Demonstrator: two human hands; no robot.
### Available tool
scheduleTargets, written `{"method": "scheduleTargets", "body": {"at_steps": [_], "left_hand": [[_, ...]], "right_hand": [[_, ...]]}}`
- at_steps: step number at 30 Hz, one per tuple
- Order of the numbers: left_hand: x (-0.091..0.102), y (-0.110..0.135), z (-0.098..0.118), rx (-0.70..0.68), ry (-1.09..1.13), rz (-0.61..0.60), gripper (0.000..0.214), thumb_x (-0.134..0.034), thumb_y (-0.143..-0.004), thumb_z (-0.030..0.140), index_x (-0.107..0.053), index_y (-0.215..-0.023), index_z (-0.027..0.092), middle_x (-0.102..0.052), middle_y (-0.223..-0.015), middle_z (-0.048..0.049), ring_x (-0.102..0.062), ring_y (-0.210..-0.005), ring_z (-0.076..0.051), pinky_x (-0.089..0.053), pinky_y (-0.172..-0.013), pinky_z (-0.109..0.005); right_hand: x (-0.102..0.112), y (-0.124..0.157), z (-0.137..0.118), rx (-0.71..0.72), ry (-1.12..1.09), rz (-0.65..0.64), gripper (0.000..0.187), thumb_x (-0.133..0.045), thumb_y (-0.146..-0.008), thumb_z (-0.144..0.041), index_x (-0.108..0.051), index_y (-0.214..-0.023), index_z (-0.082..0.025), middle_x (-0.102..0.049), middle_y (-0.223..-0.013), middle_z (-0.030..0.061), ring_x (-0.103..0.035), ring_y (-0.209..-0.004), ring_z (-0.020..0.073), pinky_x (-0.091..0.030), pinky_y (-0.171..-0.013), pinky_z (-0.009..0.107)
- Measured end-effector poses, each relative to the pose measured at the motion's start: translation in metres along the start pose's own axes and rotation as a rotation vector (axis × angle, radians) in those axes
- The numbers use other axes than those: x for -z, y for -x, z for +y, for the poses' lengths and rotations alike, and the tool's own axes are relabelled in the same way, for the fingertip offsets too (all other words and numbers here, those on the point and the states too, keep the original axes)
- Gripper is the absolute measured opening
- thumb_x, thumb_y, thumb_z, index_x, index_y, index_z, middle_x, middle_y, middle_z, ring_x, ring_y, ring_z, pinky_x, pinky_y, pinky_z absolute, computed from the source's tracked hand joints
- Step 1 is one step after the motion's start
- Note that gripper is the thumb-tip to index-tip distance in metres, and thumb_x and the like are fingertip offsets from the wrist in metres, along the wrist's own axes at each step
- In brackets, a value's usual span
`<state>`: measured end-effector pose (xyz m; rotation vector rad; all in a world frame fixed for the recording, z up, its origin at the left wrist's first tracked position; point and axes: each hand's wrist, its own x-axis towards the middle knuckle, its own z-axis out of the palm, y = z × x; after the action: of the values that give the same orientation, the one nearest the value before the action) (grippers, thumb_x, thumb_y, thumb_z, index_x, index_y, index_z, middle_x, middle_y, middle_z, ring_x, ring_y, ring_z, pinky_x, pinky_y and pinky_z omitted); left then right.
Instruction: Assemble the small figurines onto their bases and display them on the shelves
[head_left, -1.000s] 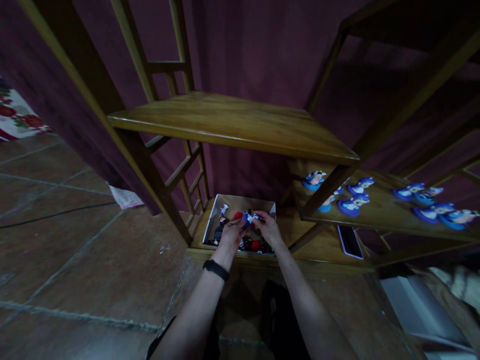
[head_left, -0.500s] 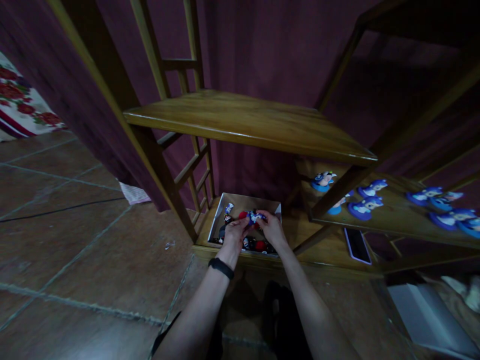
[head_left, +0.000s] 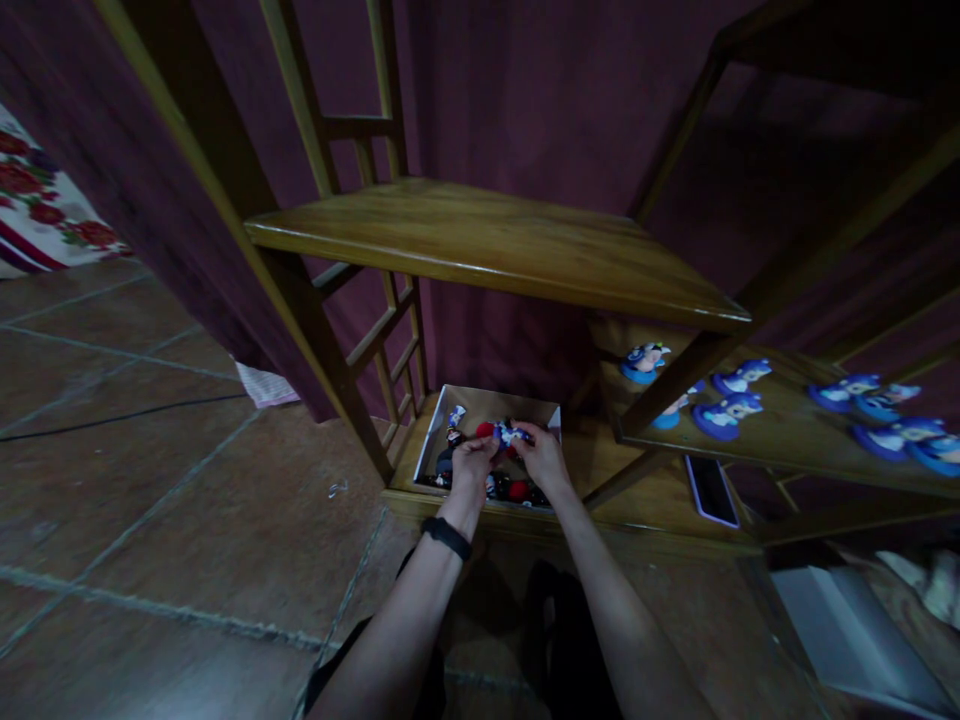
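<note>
Plainly, left grip (head_left: 472,465) and right grip (head_left: 543,460) hold the blue-and-white figurine (head_left: 510,436) between their fingertips, over a box (head_left: 431,436).

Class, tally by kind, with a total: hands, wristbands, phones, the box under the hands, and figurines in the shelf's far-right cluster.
Left hand and right hand: 2
Wristband: 1
Phone: 1
Box: 1
Visible figurines, far-right cluster: 4
Total: 9

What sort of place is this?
Probably an indoor display corner, perhaps in a shop or a home; I can't tell which. Wooden shelving stands in front of a purple curtain, and small blue-and-purple figurines are set out on it.
</note>
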<state>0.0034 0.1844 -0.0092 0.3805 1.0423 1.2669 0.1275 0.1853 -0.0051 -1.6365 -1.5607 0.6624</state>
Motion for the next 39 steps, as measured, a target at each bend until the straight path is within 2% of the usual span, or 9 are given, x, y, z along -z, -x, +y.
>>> {"method": "scheduleTargets", "body": {"at_steps": [6,9,19,27,30,36,39], "left_hand": [[0.003,0.001,0.004,0.007,-0.050,-0.030,0.024,-0.080,-0.047,0.021,-0.064,-0.061,0.010,-0.064,-0.060,-0.0029,-0.059,-0.059,-0.012,-0.052,-0.066,-0.032],[0.003,0.001,0.001,-0.012,-0.061,-0.026,0.025,-0.080,-0.045,0.021,-0.064,-0.061,0.010,-0.064,-0.060,-0.0031,-0.059,-0.059,-0.012,-0.051,-0.064,-0.030],[0.000,-0.003,-0.009,-0.149,-0.140,0.008,0.024,-0.079,-0.048,0.024,-0.068,-0.064,0.010,-0.062,-0.056,-0.0006,-0.054,-0.049,-0.008,-0.047,-0.058,-0.025],[0.003,0.008,0.002,-0.003,-0.058,-0.014,0.029,-0.082,-0.042,0.022,-0.065,-0.061,0.009,-0.065,-0.060,-0.0045,-0.060,-0.059,-0.014,-0.052,-0.064,-0.030],[0.004,0.011,0.004,0.012,-0.049,-0.017,0.027,-0.082,-0.043,0.019,-0.064,-0.060,0.009,-0.064,-0.059,-0.0036,-0.060,-0.059,-0.013,-0.052,-0.066,-0.031],[0.004,0.009,0.008,0.064,-0.034,-0.062,0.023,-0.079,-0.052,0.019,-0.065,-0.066,0.009,-0.066,-0.064,-0.0054,-0.062,-0.060,-0.013,-0.053,-0.065,-0.029],[0.002,0.006,0.007,0.090,0.025,-0.048,0.017,-0.076,-0.057,0.016,-0.064,-0.067,0.010,-0.066,-0.064,-0.0046,-0.062,-0.058,-0.013,-0.053,-0.063,-0.028]], "right_hand": [[0.004,0.000,0.000,0.052,-0.034,-0.045,0.025,-0.056,-0.076,-0.022,-0.065,-0.099,-0.025,-0.066,-0.103,0.0031,-0.062,-0.090,0.0168,-0.048,-0.083,0.031],[0.004,0.001,0.001,0.032,-0.019,-0.041,0.025,-0.057,-0.075,-0.023,-0.065,-0.099,-0.026,-0.067,-0.102,0.0029,-0.063,-0.089,0.0170,-0.048,-0.082,0.031],[-0.002,0.003,0.006,-0.014,-0.056,0.004,0.027,-0.058,-0.075,-0.025,-0.064,-0.101,-0.027,-0.069,-0.097,0.0011,-0.064,-0.084,0.0159,-0.049,-0.079,0.029],[0.007,0.010,-0.004,0.147,0.041,-0.050,0.028,-0.053,-0.079,-0.022,-0.063,-0.105,-0.027,-0.063,-0.109,0.0028,-0.059,-0.098,0.0162,-0.043,-0.091,0.032],[0.011,0.011,-0.007,0.200,0.077,-0.078,0.029,-0.051,-0.081,-0.019,-0.062,-0.107,-0.027,-0.062,-0.111,0.0029,-0.056,-0.104,0.0163,-0.040,-0.095,0.032],[0.011,0.014,-0.012,0.236,0.047,-0.076,0.031,-0.049,-0.082,-0.021,-0.060,-0.110,-0.028,-0.061,-0.113,0.0036,-0.055,-0.107,0.0168,-0.040,-0.096,0.033],[0.006,0.012,-0.012,0.212,-0.029,-0.056,0.038,-0.052,-0.081,-0.022,-0.054,-0.118,-0.029,-0.062,-0.112,0.0036,-0.057,-0.103,0.0173,-0.043,-0.092,0.033]]}}
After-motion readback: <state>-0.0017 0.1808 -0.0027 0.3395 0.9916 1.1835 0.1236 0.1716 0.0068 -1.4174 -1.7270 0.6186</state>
